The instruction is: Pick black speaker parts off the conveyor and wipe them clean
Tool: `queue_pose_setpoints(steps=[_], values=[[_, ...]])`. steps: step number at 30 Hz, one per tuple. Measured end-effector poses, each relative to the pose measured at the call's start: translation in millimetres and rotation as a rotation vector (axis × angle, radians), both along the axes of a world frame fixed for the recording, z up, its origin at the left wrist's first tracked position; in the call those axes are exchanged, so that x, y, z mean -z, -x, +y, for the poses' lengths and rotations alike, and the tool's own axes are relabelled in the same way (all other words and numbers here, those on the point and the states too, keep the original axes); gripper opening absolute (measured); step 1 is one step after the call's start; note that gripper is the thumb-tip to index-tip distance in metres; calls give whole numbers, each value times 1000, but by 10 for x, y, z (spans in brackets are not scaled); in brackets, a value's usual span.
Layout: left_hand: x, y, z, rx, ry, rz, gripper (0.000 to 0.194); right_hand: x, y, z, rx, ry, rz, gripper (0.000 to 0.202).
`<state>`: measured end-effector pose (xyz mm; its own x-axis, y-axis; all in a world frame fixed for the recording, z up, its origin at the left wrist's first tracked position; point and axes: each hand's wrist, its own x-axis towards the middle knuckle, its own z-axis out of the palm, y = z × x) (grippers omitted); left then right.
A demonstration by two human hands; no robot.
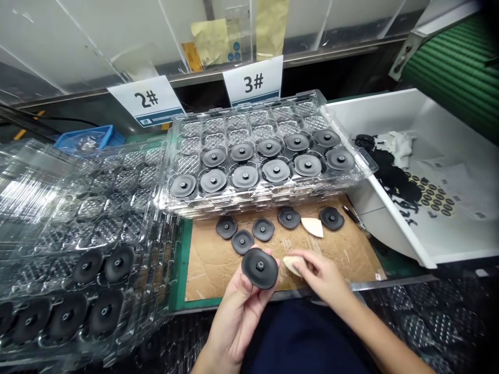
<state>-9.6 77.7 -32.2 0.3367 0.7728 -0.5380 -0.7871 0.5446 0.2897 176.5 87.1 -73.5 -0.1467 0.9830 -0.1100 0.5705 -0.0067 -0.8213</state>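
So the left hand [241,309] is down at bottom centre of the frame, fingers and thumb wrapped round the edge of a black disc [260,267], which sits tilted up with its little central boss facing the camera. Right hand [322,275] is just beside it, thumb and fingertips pinched on a small cream pad [293,264], and as far as I can see the pad and the disc aren't touching. Behind them on the cardboard sheet [206,265], laid over the green tabletop [180,275], there are 5 loose discs [263,229] plus a 2nd cream piece [313,227] lying between 2 of them. Clear tray [187,165] in the middle of the frame has 11 discs in its nearer pockets, just behind the sheet. Over at the lower left there's another stack of clear trays [97,221] with more discs in it, and a white bin [401,221] with black bits takes up the right side. My read: the step in hand is working on this 1 disc with the pad, probably a rub or wipe. Next move would call for a steady left grip and the pad brought flat onto the disc, light pressure, staying clear of the boss.
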Motion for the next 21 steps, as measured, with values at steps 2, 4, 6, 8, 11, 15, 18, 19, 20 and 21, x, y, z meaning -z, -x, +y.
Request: queue_pose_setpoints(steps=[2,4,6,8,11,15,18,19,20,21], values=[[-23,-44,-13,-7,-48,64,41,-307,85,81,43,-50,48,22],[-54,-73,-34,9,-94,136,44,-628,218,124,7,-174,155,24],[-82,-75,-52,33,-111,202,44,-885,345,140,-140,-251,254,23],[-98,-61,-63,32,-95,263,44,-1029,424,160,-325,-172,289,21],[-113,-58,-72,12,-78,308,54,-1055,469,207,-402,-85,257,19],[-154,-82,-85,76,-68,272,52,-995,461,153,-225,-299,226,23],[-174,-66,-79,57,-30,264,50,-1032,395,65,-377,-160,295,23],[-173,-63,-73,48,-22,257,51,-1049,377,55,-399,-98,298,22],[-170,-66,-66,47,-26,252,51,-1061,371,58,-386,-65,286,20],[-168,-75,-58,61,-37,248,50,-1066,378,71,-343,-80,267,20]])
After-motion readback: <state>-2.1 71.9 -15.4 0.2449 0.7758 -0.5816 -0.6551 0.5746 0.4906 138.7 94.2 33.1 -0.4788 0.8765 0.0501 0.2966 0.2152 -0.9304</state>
